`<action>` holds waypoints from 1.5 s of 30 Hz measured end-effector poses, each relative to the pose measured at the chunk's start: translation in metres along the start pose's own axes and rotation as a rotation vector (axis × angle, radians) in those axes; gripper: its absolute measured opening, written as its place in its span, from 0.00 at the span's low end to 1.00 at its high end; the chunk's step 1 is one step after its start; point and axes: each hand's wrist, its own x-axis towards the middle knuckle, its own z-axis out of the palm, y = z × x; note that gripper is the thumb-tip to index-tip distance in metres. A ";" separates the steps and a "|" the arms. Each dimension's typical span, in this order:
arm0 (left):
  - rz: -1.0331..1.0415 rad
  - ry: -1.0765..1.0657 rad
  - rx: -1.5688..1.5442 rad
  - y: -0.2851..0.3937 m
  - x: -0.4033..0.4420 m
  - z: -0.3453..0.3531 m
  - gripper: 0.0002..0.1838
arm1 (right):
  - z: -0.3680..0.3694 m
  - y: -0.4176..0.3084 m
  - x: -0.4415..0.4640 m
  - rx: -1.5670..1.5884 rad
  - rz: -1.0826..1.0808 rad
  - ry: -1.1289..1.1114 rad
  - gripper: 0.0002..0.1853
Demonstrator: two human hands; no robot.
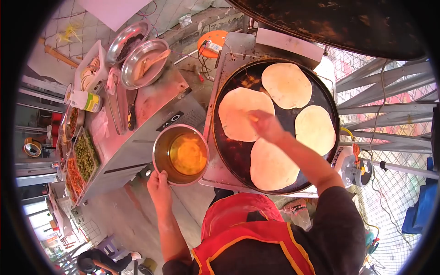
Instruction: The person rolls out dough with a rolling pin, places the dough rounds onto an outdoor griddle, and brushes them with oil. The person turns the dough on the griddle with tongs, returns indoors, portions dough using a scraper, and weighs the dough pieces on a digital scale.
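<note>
My left hand [159,182] grips the near rim of a round metal pot [158,153]. Yellow liquid, probably oil, lies in the bottom of the pot, which hangs beside the griddle's left edge. Several round, pale flatbreads [287,85] lie on a large, dark round griddle [321,160]. Over the left flatbread [238,107], my right hand [268,126] is closed, fingers together and slightly blurred. Something small and orange-tan shows at its fingertips, too unclear to name. The hand and forearm hide part of the lower flatbread [272,167].
A raised dark lid [339,23] overhangs the griddle's far side. On the left counter stand metal bowls [145,64], a white-lidded jar [87,101], tongs [114,107] and trays of chopped food [86,153]. An orange stool [213,42] carries a power strip. Another person [103,261] is at lower left.
</note>
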 end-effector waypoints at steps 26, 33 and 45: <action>-0.017 -0.050 0.033 0.019 -0.010 0.046 0.09 | -0.006 0.130 0.100 -0.302 0.143 0.027 0.08; 0.019 -0.081 -0.017 0.017 -0.009 0.049 0.08 | -0.138 0.224 0.040 -0.518 0.787 0.462 0.14; 0.038 -0.137 0.020 0.023 -0.007 0.052 0.09 | -0.102 0.131 -0.058 -0.043 0.735 0.177 0.08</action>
